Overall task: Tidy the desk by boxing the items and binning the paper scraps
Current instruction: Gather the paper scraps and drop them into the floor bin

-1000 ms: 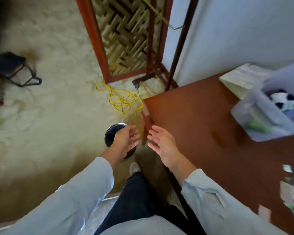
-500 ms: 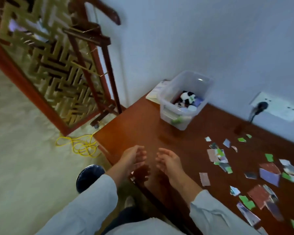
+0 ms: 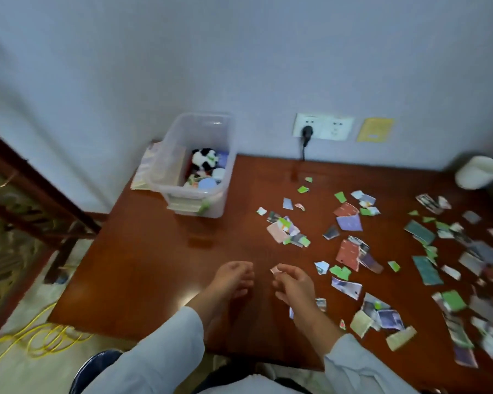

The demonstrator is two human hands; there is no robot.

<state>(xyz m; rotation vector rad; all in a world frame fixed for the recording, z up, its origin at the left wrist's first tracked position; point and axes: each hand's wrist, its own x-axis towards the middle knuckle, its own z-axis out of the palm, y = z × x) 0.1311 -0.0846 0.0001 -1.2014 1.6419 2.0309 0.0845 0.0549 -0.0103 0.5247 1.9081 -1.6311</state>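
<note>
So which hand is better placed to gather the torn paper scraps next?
Right hand: the torn coloured paper scraps lie beside it. The left hand is over bare brown wooden desk.

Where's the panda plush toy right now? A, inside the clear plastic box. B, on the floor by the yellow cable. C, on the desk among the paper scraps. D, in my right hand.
A: the panda plush toy sits inside the clear plastic box at the back left of the desk, while the right hand pinches only a paper scrap.
</note>
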